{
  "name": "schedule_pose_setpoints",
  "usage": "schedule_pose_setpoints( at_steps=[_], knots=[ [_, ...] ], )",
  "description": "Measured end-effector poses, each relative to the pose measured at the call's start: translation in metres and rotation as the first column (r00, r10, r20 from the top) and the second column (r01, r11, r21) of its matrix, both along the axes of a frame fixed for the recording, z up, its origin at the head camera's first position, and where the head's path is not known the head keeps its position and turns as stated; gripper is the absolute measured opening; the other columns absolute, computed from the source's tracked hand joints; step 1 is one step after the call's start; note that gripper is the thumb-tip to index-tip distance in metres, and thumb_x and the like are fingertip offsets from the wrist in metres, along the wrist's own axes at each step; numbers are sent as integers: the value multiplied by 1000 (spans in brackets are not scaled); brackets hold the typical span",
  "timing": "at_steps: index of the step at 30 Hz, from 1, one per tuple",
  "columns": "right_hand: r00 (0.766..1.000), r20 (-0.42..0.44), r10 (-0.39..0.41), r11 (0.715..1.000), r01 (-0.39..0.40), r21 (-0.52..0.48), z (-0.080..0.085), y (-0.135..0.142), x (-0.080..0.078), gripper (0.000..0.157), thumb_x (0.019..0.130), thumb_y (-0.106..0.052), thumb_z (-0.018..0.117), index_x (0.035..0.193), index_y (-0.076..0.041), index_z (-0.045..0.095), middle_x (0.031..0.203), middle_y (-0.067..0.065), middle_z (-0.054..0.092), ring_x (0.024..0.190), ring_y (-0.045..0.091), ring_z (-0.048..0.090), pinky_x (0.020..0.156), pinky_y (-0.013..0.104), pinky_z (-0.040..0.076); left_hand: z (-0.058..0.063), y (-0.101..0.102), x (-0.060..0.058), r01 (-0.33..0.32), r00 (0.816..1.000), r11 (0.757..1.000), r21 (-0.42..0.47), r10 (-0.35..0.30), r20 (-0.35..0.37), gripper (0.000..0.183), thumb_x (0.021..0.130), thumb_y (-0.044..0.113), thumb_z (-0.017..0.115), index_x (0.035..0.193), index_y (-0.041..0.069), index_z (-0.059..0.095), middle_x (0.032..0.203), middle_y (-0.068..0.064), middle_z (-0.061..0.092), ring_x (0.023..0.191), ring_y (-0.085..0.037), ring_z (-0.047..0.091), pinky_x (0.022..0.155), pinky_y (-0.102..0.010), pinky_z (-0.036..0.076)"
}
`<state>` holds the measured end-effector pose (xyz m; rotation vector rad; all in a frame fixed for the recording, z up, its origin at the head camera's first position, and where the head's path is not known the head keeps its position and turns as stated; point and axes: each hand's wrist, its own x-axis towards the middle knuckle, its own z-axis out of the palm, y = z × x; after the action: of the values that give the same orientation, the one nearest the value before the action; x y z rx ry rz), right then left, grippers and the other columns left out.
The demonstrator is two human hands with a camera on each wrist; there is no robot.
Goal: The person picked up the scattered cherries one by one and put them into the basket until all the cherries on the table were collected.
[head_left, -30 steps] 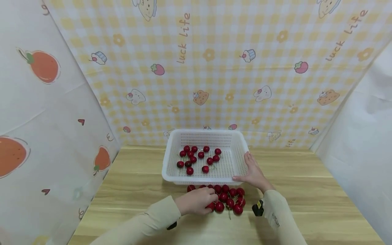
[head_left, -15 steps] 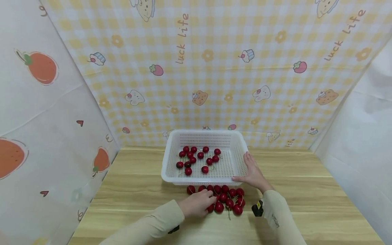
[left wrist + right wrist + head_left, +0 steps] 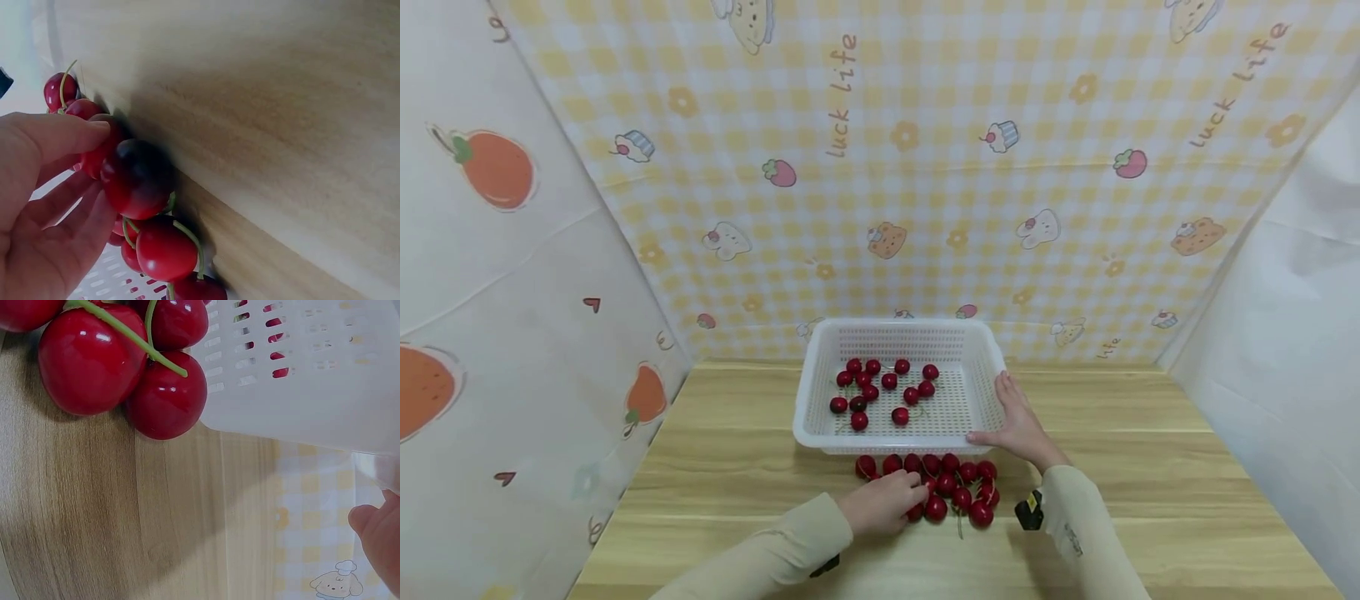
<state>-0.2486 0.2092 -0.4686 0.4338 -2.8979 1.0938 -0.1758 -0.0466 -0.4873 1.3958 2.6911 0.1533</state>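
Red cherries with green stems lie in a cluster on the wooden table. My left hand is low at the cluster's left side. In the left wrist view, its thumb and fingers pinch a cherry, partly covered by the thumb. A darker cherry sits right beside it. Behind the cluster stands a white perforated plastic basket with several cherries spread on its floor. My right hand rests at the basket's near right corner, thumb along the front rim and straight fingers along the right side.
The wooden table extends to both sides of the basket. A yellow checked cloth hangs behind it, and white cloth walls rise at left and right. A black wrist device sits at the right sleeve.
My left hand has shifted slightly right and toward me within the cluster. The right hand stays at the basket's corner. The head view has drifted slightly.
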Motion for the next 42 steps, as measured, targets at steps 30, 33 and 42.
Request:
schedule_pose_setpoints(
  at_steps=[30,33,42],
  knots=[
    [1000,1,1,1000,-1,-11,0,-1,0,122,57,-48,80,142,5,10,149,22,1,136,40,1,105,60,9,80,2,-13,144,985,961,235,-115,-130,25,77,16,67,101,14,61,92,5,55,75,0,46,66,-4,38],
    [1000,-10,-1,1000,1,-16,1,-1,0,122,57,-47,80,142,6,11,149,23,2,136,40,2,105,60,9,101,-4,-25,99,987,962,256,-62,-151,27,77,16,67,103,13,60,97,3,56,81,-3,49,71,-7,41],
    [1000,3,3,1000,-3,-19,-3,0,-2,118,59,-42,81,142,6,11,149,24,2,136,40,0,104,62,8,131,-23,-86,-118,987,945,304,145,-66,30,77,9,66,106,8,60,102,-2,58,85,-10,55,73,-18,47]
  ],
)
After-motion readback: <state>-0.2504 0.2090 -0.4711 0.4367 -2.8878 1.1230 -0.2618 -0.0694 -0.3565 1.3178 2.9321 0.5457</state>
